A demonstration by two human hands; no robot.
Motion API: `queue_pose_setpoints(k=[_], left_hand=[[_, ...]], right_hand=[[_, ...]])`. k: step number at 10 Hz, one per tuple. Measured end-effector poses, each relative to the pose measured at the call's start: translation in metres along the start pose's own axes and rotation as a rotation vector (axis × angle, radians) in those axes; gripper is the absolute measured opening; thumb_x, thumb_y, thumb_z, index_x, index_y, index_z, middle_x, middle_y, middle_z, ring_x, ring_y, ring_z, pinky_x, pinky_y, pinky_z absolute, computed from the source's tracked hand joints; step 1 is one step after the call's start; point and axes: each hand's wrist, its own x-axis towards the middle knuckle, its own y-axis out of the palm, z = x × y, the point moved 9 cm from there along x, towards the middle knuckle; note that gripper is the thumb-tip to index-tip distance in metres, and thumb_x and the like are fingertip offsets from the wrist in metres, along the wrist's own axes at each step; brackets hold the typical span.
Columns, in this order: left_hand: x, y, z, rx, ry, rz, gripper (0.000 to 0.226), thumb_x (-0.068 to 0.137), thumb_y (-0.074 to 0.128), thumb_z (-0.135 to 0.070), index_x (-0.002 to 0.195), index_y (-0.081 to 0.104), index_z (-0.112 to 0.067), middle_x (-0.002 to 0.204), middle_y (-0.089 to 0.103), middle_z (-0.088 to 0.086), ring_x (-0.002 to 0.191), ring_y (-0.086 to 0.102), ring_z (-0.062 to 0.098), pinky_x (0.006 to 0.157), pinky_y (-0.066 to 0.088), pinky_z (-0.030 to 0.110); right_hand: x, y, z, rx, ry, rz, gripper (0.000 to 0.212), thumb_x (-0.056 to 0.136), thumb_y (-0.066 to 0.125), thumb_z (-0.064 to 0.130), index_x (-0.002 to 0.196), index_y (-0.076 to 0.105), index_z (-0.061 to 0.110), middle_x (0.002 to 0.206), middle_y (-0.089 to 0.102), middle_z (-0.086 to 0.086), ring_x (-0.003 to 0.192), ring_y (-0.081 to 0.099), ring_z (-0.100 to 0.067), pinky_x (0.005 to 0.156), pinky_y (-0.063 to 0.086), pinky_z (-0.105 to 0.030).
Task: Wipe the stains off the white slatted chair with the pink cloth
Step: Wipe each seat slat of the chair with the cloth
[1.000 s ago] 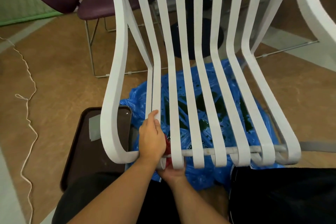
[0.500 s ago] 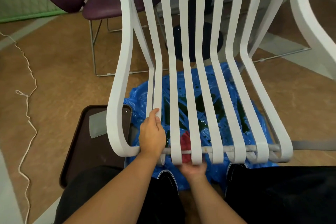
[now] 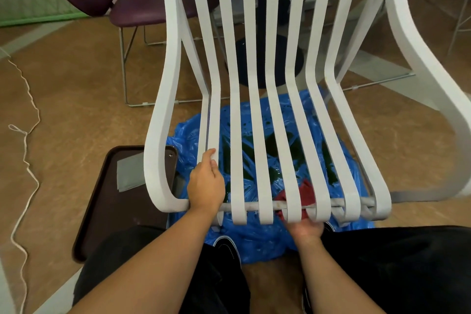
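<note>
The left hand (image 3: 206,187) is still gripping the second slat of the white slatted chair (image 3: 262,109), fingers wrapped round it. The right hand (image 3: 307,228), under the front rail, is holding the pink cloth (image 3: 305,192), which has been moving rightward along the rail from slat to slat. Judgement: wiping is progressing; the rightmost slat ends are remaining.

The white slatted chair (image 3: 270,109) looks matt and smooth. The pink cloth (image 3: 307,192) is soft fabric. The blue plastic sheet (image 3: 257,237) is glossy, crinkled; the brown tray (image 3: 102,211) dull plastic.
</note>
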Motion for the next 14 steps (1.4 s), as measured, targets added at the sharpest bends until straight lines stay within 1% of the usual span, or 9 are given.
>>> queue_pose_setpoints(k=[1,2,3,5,6,7,8,9,14], left_hand=[[0.000,0.001,0.000,0.012,-0.011,-0.007,0.035,0.108,0.029,-0.034,0.140,0.044,-0.035,0.090,0.065,0.000,0.083,0.062,0.019,0.068,0.053,0.039],[0.001,0.003,-0.001,0.016,-0.009,-0.014,0.036,0.109,0.029,-0.031,0.141,0.045,-0.033,0.091,0.065,0.001,0.081,0.062,0.019,0.066,0.048,0.035],[0.000,0.003,0.001,0.000,-0.025,-0.019,0.035,0.109,0.031,-0.030,0.141,0.046,-0.031,0.092,0.065,0.004,0.082,0.062,0.020,0.066,0.047,0.032],[0.002,0.005,0.002,-0.001,-0.032,-0.022,0.035,0.109,0.032,-0.031,0.141,0.046,-0.031,0.085,0.066,0.003,0.076,0.063,0.018,0.061,0.043,0.029],[0.001,0.004,0.002,0.000,-0.040,-0.015,0.036,0.109,0.032,-0.030,0.141,0.046,-0.030,0.084,0.065,0.003,0.075,0.062,0.017,0.059,0.041,0.027],[0.002,0.005,0.001,0.004,-0.046,-0.006,0.036,0.108,0.032,-0.029,0.141,0.046,-0.030,0.084,0.066,0.003,0.074,0.062,0.016,0.058,0.041,0.026],[0.002,0.004,0.000,-0.006,-0.049,-0.005,0.035,0.108,0.033,-0.029,0.141,0.047,-0.030,0.083,0.065,0.002,0.075,0.062,0.016,0.061,0.044,0.027],[0.000,0.002,-0.001,-0.029,-0.049,-0.008,0.035,0.108,0.034,-0.029,0.140,0.048,-0.031,0.085,0.065,0.001,0.077,0.063,0.016,0.065,0.045,0.028],[0.000,-0.001,0.000,-0.052,-0.071,-0.007,0.035,0.108,0.036,-0.027,0.140,0.050,-0.031,0.092,0.062,-0.003,0.079,0.058,0.004,0.071,0.044,0.024]], right_hand=[[0.009,0.023,-0.012,0.196,0.043,0.111,0.037,0.112,0.025,0.025,0.132,0.051,0.010,0.082,0.072,0.007,0.092,0.068,-0.010,0.102,0.052,-0.032],[0.006,0.037,-0.025,0.038,0.187,0.222,0.088,0.079,0.084,0.002,0.148,0.031,-0.014,0.046,0.055,0.033,0.054,0.060,0.014,0.060,0.050,-0.010],[0.028,0.013,-0.014,0.086,0.023,0.024,0.056,0.092,0.064,0.049,0.138,0.055,0.020,0.094,0.072,-0.001,0.091,0.067,-0.023,0.101,0.049,-0.048],[0.002,0.038,-0.035,0.206,0.150,0.117,0.044,0.105,0.034,0.044,0.100,0.067,0.016,0.080,0.073,-0.010,0.068,0.073,-0.031,0.061,0.062,-0.052],[0.025,0.028,-0.096,0.890,0.660,-0.112,0.046,0.095,0.034,0.067,0.123,0.059,0.040,0.113,0.070,0.007,0.110,0.066,-0.023,0.105,0.047,-0.058],[0.013,0.054,-0.074,-0.296,0.116,0.215,0.025,0.098,0.047,0.058,0.100,0.065,0.041,0.094,0.070,0.014,0.091,0.066,-0.011,0.094,0.056,-0.045],[0.011,0.039,-0.115,-0.162,0.255,0.101,0.037,0.101,0.050,0.040,0.100,0.071,0.009,0.087,0.074,-0.012,0.071,0.073,-0.031,0.066,0.063,-0.049],[0.003,0.046,-0.152,-0.094,0.355,0.125,0.048,0.087,0.061,0.035,0.127,0.065,0.008,0.119,0.068,-0.017,0.097,0.067,-0.037,0.094,0.052,-0.059],[-0.020,0.047,-0.210,-0.032,0.465,0.074,0.037,0.103,0.039,0.036,0.107,0.067,0.012,0.086,0.075,-0.021,0.087,0.065,-0.038,0.061,0.061,-0.051]])
